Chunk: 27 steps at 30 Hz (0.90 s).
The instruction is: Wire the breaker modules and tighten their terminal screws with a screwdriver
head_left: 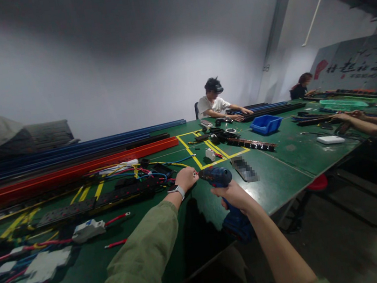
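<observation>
My right hand (pixel 234 196) is wrapped round the handle of a blue cordless drill (pixel 219 174), whose nose points left. Just beyond the drill's tip, my left hand (pixel 186 178) is closed in a pinch on something small I cannot make out; a watch (pixel 176 189) is on that wrist. Left of this hand lies a long black socket strip (pixel 112 198) with red, yellow and blue wires at its end. Nearer on the left sit a white breaker (pixel 88 230) with red leads and a white plastic part (pixel 47 265). A phone (pixel 245 169) lies to the right of the drill.
The green table (pixel 285 172) bears a red rail (pixel 133 153), blue rails (pixel 104 143), a blue bin (pixel 266 124), a small breaker (pixel 210 154) and a white box (pixel 330 139). A person (pixel 214 102) sits across; others are at both sides. A red stool (pixel 318 183) stands at right.
</observation>
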Each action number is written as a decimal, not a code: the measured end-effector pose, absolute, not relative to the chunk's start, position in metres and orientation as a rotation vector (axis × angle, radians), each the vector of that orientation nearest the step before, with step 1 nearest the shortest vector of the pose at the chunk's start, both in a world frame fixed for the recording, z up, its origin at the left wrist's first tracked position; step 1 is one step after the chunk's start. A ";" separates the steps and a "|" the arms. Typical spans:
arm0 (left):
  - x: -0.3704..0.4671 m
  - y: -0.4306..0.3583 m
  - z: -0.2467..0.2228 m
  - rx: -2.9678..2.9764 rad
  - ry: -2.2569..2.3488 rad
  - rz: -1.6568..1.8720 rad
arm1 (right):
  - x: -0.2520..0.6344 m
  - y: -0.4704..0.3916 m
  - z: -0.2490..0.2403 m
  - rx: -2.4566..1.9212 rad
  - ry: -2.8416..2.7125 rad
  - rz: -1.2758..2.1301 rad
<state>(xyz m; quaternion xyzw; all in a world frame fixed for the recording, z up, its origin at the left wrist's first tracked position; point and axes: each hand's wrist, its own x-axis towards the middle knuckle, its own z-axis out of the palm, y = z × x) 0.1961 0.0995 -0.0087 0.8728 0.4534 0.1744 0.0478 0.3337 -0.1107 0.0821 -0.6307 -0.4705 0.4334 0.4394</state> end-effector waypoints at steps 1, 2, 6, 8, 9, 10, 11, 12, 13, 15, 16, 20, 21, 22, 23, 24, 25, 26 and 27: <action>0.196 0.100 -0.009 2.666 1.380 0.535 | 0.334 -0.111 0.082 -1.567 -1.166 1.078; 0.196 0.100 -0.010 2.668 1.378 0.538 | 0.334 -0.110 0.082 -1.572 -1.164 1.078; 0.196 0.101 -0.010 2.671 1.370 0.545 | 0.334 -0.110 0.081 -1.592 -1.162 1.062; 0.196 0.101 -0.010 2.677 1.365 0.549 | 0.335 -0.110 0.080 -1.589 -1.173 1.058; 0.196 0.101 -0.010 2.681 1.361 0.551 | 0.335 -0.109 0.079 -1.586 -1.179 1.059; 0.196 0.101 -0.009 2.686 1.360 0.553 | 0.335 -0.109 0.079 -1.582 -1.184 1.061; 0.196 0.100 -0.009 2.689 1.361 0.553 | 0.336 -0.109 0.078 -1.577 -1.187 1.063; 0.196 0.100 -0.008 2.691 1.364 0.550 | 0.336 -0.109 0.078 -1.572 -1.190 1.064; 0.196 0.099 -0.008 2.690 1.369 0.543 | 0.336 -0.109 0.078 -1.567 -1.193 1.063; 0.196 0.098 -0.007 2.686 1.379 0.527 | 0.336 -0.109 0.078 -1.564 -1.195 1.061; 0.196 0.098 -0.007 2.682 1.383 0.522 | 0.336 -0.109 0.078 -1.564 -1.193 1.059; 0.196 0.097 -0.006 2.666 1.391 0.527 | 0.335 -0.110 0.079 -1.558 -1.184 1.064; 0.196 0.097 -0.007 2.667 1.390 0.530 | 0.334 -0.110 0.080 -1.560 -1.181 1.065; 0.196 0.098 -0.007 2.671 1.388 0.533 | 0.334 -0.111 0.080 -1.562 -1.177 1.064; 0.196 0.098 -0.008 2.675 1.384 0.536 | 0.334 -0.111 0.080 -1.564 -1.174 1.064; 0.196 0.099 -0.008 2.680 1.381 0.540 | 0.334 -0.111 0.080 -1.565 -1.172 1.063; 0.196 0.099 -0.009 2.683 1.380 0.544 | 0.334 -0.111 0.080 -1.565 -1.172 1.062; 0.196 0.100 -0.009 2.685 1.380 0.547 | 0.334 -0.110 0.079 -1.566 -1.175 1.062; 0.196 0.100 -0.010 2.686 1.379 0.552 | 0.335 -0.110 0.079 -1.568 -1.179 1.063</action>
